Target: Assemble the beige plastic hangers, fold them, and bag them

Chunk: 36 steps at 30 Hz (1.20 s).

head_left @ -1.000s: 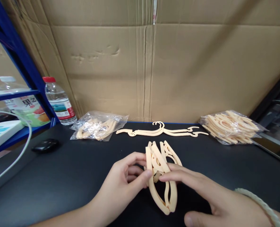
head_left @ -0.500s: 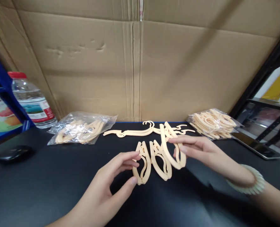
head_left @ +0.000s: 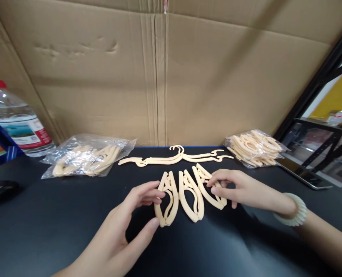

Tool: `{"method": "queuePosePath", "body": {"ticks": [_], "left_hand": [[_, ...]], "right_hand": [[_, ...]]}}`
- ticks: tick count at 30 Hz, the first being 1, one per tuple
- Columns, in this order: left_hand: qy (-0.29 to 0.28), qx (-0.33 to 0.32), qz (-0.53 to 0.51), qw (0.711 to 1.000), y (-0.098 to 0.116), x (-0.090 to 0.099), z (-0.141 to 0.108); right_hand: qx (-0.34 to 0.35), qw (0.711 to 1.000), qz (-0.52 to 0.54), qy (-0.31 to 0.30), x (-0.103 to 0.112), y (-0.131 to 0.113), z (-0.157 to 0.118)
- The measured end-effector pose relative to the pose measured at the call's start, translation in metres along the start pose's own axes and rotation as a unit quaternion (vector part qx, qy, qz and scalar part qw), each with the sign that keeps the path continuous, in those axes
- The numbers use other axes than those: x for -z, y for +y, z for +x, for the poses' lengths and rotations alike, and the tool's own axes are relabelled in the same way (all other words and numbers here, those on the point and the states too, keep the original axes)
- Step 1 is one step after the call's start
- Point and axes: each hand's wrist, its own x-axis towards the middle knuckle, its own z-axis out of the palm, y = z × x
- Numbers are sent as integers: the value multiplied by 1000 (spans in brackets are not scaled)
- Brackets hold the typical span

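Observation:
Three folded cream plastic folding hangers lie side by side on the black table. My left hand (head_left: 121, 223) is open beside the left folding hanger (head_left: 175, 206), its fingertips at that hanger's left edge. The middle folding hanger (head_left: 199, 204) lies between my hands, touched by neither. My right hand (head_left: 236, 186) has its thumb and forefinger closed on the right folding hanger (head_left: 202, 188), which rests tilted on the table and is partly hidden by the fingers. Behind them, unfolded hangers (head_left: 162, 160) lie overlapped with their hooks pointing away from me.
A clear bag of hanger parts (head_left: 87, 157) lies back left, and another filled bag (head_left: 254, 148) back right. Beside the latter is a dark tablet-like device (head_left: 303, 175). A water bottle (head_left: 20, 123) and a black mouse (head_left: 2, 190) are at left. Cardboard (head_left: 217, 77) walls the back.
My right hand has lowered the right folding hanger onto the table beside the other two. My left hand stays open by the left hanger. The view has shifted slightly.

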Motion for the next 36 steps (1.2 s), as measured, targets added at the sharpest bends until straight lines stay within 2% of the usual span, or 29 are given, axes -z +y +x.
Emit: {"method": "queuePosePath", "body": {"ticks": [2,5,10,13,17,21,27,32,36], "left_hand": [[3,4,3,1000,-1,1,0],[-24,3,39,999,2,5,2],[-112,-78,115,984,14,10,3],[-167,-126,136,968,17,4,-3],[-176,-152,156,960,13,-7,-11],[-185,-149,186,953,8,-9,-14],[-178,-123,167,962,15,-1,-10],[-241,-112,178,947,25,9,1],[-237,-114,171,950,26,11,3]], "right_hand": [[0,1000,-28,-7,4,-2,-5],[4,996,-83,-20,8,-5,-10],[93,979,-179,16,11,-9,-14],[132,974,-180,-44,10,-14,-17],[176,961,-174,-120,7,-22,-20],[209,951,-171,-150,2,-26,-21],[222,950,-174,-133,2,-27,-19],[218,950,-152,-163,11,-26,-21],[208,952,-153,-164,15,-28,-26]]}}
